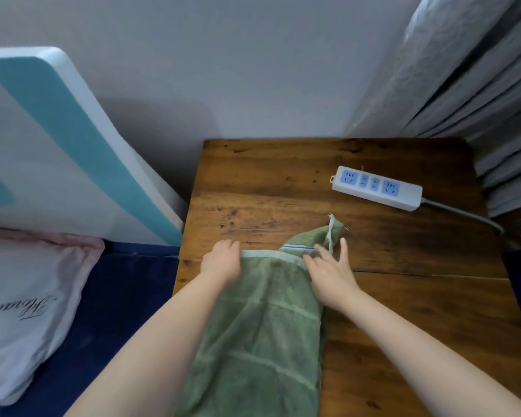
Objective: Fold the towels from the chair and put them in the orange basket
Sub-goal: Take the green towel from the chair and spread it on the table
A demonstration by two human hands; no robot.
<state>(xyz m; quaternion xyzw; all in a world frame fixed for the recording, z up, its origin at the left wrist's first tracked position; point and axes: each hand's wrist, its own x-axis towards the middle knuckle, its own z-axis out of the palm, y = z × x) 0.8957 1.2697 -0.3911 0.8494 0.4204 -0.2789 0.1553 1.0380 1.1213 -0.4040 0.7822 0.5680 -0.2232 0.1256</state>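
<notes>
A green towel (259,323) lies lengthwise on the wooden table (403,296), running from the near edge toward the middle. Its far end has a pale hem, a blue stripe and a small hanging loop. My left hand (221,261) rests on the far left corner of the towel with the fingers curled over the hem. My right hand (328,270) lies flat on the far right corner, fingers spread, next to the loop. The chair and the orange basket are out of view.
A white power strip (376,188) with blue sockets lies at the back right of the table, its cable running off to the right. Grey curtains (469,85) hang at the right. A bed with a white pillow (21,311) and a headboard (57,152) stands at the left.
</notes>
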